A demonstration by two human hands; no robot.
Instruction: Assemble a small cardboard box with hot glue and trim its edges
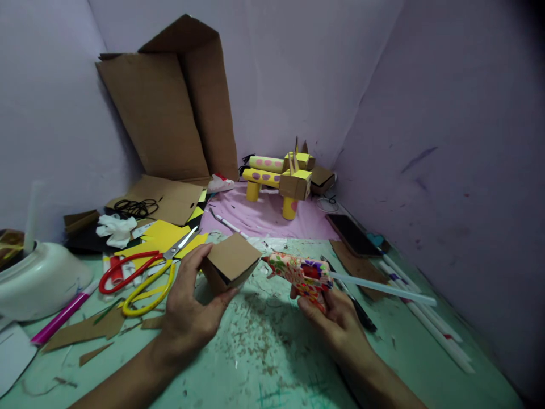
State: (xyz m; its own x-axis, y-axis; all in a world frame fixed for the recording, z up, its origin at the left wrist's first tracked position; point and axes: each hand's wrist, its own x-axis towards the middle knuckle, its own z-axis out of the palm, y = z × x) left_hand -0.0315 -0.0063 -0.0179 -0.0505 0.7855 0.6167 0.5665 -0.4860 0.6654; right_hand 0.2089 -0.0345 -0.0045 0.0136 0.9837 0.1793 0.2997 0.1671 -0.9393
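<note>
A small brown cardboard box [233, 257] is held up by my left hand [191, 307], thumb at its near lower edge and fingers along its left side. A dark gap shows under the box's top panel at the near corner. My right hand [334, 318] grips the handle of a flower-patterned glue gun [298, 272]. The gun's nozzle points left, close to the box's right corner; whether they touch I cannot tell. A long translucent glue stick [387, 288] sticks out of the gun's back, toward the right.
Red and yellow scissors [164, 258] lie left among yellow paper and cardboard scraps. A white pot [46, 284] stands far left. Yellow cardboard animals [293, 184] stand on pink cloth [230, 207] behind. At right are a phone [355, 236] and white sticks [440, 329]; tall cardboard [157, 113] leans behind.
</note>
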